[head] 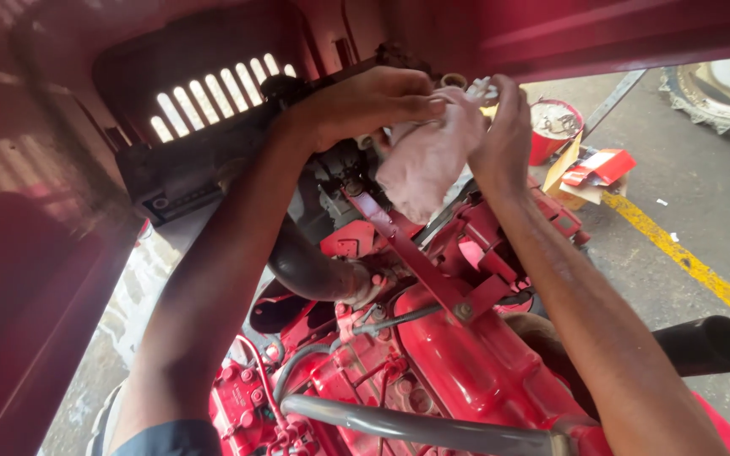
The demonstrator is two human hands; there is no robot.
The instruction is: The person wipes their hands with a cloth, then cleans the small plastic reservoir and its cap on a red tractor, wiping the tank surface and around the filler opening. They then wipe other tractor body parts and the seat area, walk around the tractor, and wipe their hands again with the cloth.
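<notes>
Both hands point(433, 118) grip a pale rag point(424, 160) above the red engine point(458, 355).

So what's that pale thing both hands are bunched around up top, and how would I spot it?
Start from the big red engine filling the lower middle, and follow the red flat bracket bar up to its top. There the left hand and the right hand hold a crumpled cloth. It is the only soft, pinkish-white thing among hard red and black parts.
</notes>
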